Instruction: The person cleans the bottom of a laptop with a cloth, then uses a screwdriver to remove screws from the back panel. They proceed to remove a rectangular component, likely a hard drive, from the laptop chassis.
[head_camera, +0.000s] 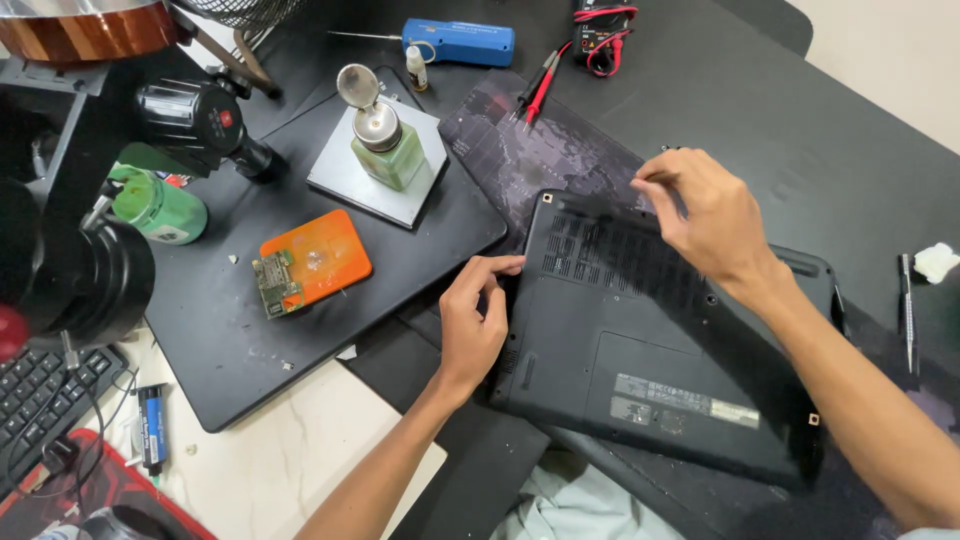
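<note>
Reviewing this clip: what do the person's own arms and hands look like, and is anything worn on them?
Both arms are bare from hand to the frame edge: no sleeves, gloves, watch, rings or bands show. The left hand and right hand are uncovered, with short fingernails on the fingers. No markings or cables are on either arm.

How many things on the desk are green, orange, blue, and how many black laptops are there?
Green: 2, the bottle on the metal plate and the can at the left.
Orange: 1, the pad.
Blue: 1, the tool at the top.
Black laptop: 1, touched by the left hand and right hand.
Total: 5
</note>
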